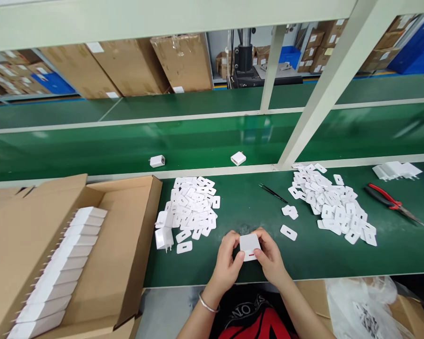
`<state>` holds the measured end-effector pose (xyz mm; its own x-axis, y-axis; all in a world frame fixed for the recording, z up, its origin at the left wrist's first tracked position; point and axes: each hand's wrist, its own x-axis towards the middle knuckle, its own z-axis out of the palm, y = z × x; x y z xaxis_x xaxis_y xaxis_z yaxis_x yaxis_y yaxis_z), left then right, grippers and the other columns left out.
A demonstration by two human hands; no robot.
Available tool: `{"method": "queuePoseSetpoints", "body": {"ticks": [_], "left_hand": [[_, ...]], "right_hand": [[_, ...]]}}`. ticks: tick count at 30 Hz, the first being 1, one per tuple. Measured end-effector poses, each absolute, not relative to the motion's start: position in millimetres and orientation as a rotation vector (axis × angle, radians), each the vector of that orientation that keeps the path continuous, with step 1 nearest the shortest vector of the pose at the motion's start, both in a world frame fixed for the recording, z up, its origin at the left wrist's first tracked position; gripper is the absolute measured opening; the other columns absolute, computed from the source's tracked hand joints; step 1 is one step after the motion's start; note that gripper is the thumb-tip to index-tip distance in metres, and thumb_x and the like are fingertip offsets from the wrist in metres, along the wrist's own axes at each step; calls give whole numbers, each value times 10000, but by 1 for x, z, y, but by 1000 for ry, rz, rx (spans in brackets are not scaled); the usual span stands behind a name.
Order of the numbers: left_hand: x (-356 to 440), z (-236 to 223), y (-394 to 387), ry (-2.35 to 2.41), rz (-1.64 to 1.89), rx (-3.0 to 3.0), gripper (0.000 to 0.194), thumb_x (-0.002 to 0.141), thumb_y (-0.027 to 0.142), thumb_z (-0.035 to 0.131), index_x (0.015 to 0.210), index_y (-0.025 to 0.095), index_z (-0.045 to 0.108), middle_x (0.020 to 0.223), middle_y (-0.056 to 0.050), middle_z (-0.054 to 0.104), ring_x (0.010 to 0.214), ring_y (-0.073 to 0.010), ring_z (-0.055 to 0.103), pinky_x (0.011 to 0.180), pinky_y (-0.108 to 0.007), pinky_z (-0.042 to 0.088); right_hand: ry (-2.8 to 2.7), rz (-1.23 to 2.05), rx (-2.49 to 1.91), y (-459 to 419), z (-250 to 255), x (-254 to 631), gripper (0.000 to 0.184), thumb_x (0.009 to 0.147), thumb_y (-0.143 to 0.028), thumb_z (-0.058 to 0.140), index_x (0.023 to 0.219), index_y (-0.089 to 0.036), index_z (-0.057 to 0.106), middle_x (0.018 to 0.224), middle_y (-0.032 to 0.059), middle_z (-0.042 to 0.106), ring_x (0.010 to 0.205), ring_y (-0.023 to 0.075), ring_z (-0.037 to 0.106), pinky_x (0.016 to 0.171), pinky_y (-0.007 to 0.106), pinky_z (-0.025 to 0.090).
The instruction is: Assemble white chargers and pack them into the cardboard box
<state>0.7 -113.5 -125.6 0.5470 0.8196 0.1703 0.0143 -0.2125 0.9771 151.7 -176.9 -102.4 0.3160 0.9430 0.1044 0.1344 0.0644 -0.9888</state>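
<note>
Both hands meet low over the near edge of the green table (392, 249), closed together on one white charger body (249, 246): the left hand (227, 264) grips its left side with the thumb on top, and the right hand (271, 258) wraps its right side, fingers curled round the back. A silver bangle (207, 304) sits on the left wrist. Just right of the hands lie a few loose white cover plates (289, 231), and beyond them a larger heap of the same plates (334, 205). Black tweezers (273, 193) lie between that heap and the left pile of plates (194, 207), beside which a charger with its prongs down (163, 238) stands. Red-handled pliers (392, 201) rest far right, near more white chargers (395, 170). An open cardboard box (127, 245) at the left holds a row of white chargers (61, 270). Two single chargers (157, 161) sit on the conveyor belt (92, 150) behind.
</note>
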Motion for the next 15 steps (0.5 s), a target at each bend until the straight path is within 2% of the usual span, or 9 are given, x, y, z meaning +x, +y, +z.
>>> {"method": "queuePoseSetpoints", "body": {"ticks": [5,8,12,15], "left_hand": [[2,-126,-114,709,914,1588,417,1030,624,459,957,222,545,884,-24,479,821,-210,463,755,-347,394],[2,-124,-112,687,977,1511,381,1024,594,515,1059,221,581,927,-33,516,854,-213,494,785,-350,424],[5,-124,-108,641,941,1431,429,1052,501,498,1388,238,538,1208,-103,615,1011,-239,570,907,-392,468],[7,-125,-108,650,871,1439,508,963,466,642,1396,225,527,1150,-95,647,904,-221,580,813,-369,489]], "right_hand": [[-1123,821,-1348,-175,-102,154,422,964,-645,630,1007,-226,639,883,19,572,771,185,554,680,296,465],[-1143,780,-1339,-174,-103,153,417,962,-618,647,1133,-238,645,984,47,600,843,208,608,720,314,517],[-1248,543,-1455,-176,-106,149,407,927,-393,758,1296,-299,613,1252,100,559,1092,261,643,820,351,581],[-1477,457,-1477,-177,-106,145,454,943,-238,705,1367,-352,589,1416,111,514,1124,258,663,906,410,601]]}}
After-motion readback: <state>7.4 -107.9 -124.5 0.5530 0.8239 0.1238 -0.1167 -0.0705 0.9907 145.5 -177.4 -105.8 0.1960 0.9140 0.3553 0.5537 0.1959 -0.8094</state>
